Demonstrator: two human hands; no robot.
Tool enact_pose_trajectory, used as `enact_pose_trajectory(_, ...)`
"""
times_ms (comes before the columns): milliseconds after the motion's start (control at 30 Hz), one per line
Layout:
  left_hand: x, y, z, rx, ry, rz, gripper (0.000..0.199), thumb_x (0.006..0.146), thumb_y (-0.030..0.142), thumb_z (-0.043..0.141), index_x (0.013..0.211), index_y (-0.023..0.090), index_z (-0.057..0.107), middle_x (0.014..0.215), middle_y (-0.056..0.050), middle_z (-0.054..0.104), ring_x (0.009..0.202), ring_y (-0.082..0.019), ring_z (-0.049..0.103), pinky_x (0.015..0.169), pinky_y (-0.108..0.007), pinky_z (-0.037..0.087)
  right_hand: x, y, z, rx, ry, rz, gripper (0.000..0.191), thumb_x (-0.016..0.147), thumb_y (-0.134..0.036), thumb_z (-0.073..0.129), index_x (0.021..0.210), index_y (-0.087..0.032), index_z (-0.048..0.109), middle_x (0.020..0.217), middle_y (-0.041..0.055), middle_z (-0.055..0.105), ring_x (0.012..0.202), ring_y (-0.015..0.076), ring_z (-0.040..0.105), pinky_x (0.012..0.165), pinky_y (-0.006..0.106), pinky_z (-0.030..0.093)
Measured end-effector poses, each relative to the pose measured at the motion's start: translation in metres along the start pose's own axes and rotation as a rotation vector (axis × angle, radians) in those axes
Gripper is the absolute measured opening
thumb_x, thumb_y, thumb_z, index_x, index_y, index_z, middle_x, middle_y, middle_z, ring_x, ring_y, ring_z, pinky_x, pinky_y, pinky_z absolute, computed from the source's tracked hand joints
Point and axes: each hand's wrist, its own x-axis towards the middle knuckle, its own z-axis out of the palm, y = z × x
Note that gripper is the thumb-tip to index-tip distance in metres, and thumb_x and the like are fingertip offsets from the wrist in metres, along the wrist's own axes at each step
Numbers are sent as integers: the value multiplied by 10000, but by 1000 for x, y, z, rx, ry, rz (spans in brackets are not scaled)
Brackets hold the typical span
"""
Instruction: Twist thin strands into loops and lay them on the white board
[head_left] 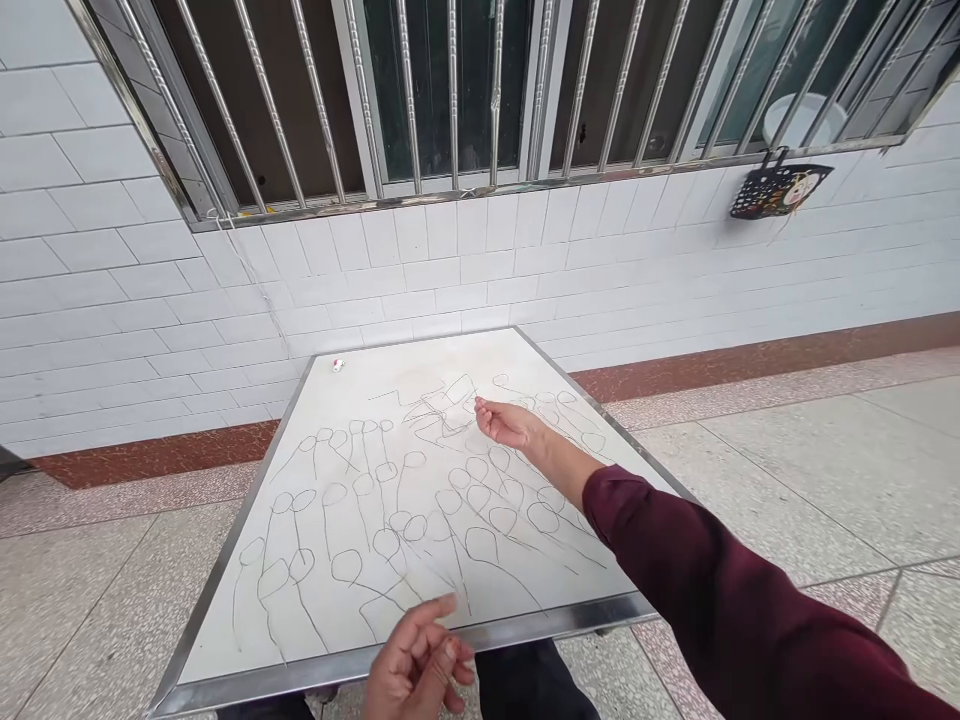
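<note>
A white table (225, 580) with a metal rim stands before me, strewn with many thin wire pieces bent into loops with long tails (390, 500). My right hand (506, 422), in a dark red sleeve, reaches over the far part of the table and pinches the end of a thin wire near a tangle of wires (439, 405). My left hand (420, 660) hovers at the table's near edge, fingers loosely curled, nothing visible in it.
A small red and white object (338, 365) lies at the table's far left corner. Behind is a white tiled wall with a barred window (450, 90). A dark basket (776, 188) hangs from the bars at right. Tiled floor (787, 470) surrounds the table.
</note>
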Motion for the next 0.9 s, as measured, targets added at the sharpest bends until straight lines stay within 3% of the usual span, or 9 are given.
enact_pose_trajectory(133, 25, 39, -16, 114, 186, 171, 443, 783, 478, 681, 1112, 181, 665, 937, -88, 722, 904, -215, 648, 715, -296, 524, -66, 30, 21, 88, -180, 178, 89, 896, -66, 550, 869, -134, 600, 755, 10, 557, 587, 45, 530, 427, 88, 452)
enact_pose_trajectory(200, 35, 57, -19, 171, 253, 292, 452, 827, 447, 640, 1210, 209, 614, 1097, -88, 696, 1065, -219, 618, 899, -332, 482, -97, 50, 29, 119, -227, 238, 65, 845, -64, 618, 845, -128, 604, 760, 11, 553, 583, 38, 523, 415, 72, 421)
enact_pose_trajectory(300, 40, 67, -14, 252, 149, 356, 503, 856, 405, 617, 1326, 249, 529, 1226, -84, 647, 1174, -209, 572, 1002, -353, 419, -132, 80, 38, 150, -273, 255, 116, 765, -92, 720, 817, -124, 621, 737, -6, 549, 543, 15, 480, 387, 52, 347)
enact_pose_trajectory(400, 32, 58, -9, 274, 102, 344, 493, 869, 412, 598, 1322, 229, 542, 1087, -68, 696, 1047, -196, 632, 960, -340, 440, -152, 104, 44, 110, -248, 157, 150, 741, -168, 768, 819, -139, 643, 718, -19, 551, 521, 9, 447, 391, 63, 317)
enact_pose_trajectory(533, 17, 36, -11, 178, 156, 273, 490, 854, 430, 612, 1278, 184, 591, 842, -31, 700, 794, -159, 656, 855, -318, 479, -169, 123, 49, 96, -275, 59, 185, 775, -290, 756, 897, -171, 685, 815, 9, 594, 642, 46, 526, 540, 124, 440)
enact_pose_trajectory(700, 5, 19, -12, -112, 110, 109, 502, 796, 390, 694, 1231, 150, 625, 825, -49, 697, 721, -146, 661, 795, -321, 509, -182, 135, 56, -90, -309, -125, 230, 814, -404, 697, 929, -204, 701, 907, 34, 614, 778, 110, 565, 710, 238, 479)
enact_pose_trajectory(800, 0, 13, -7, -219, 86, 36, 484, 751, 384, 739, 1157, 130, 668, 807, -61, 701, 697, -143, 661, 782, -327, 521, -184, 138, 61, -277, -306, -277, 193, 835, -421, 657, 874, -233, 676, 832, 10, 591, 693, 116, 532, 664, 264, 460)
enact_pose_trajectory(900, -4, 8, -8, -198, 23, -21, 515, 744, 407, 742, 1167, 124, 663, 819, -78, 707, 728, -170, 677, 792, -351, 526, -179, 137, 61, -512, -198, -482, 172, 852, -401, 618, 781, -245, 634, 803, -1, 539, 574, 106, 458, 557, 263, 417)
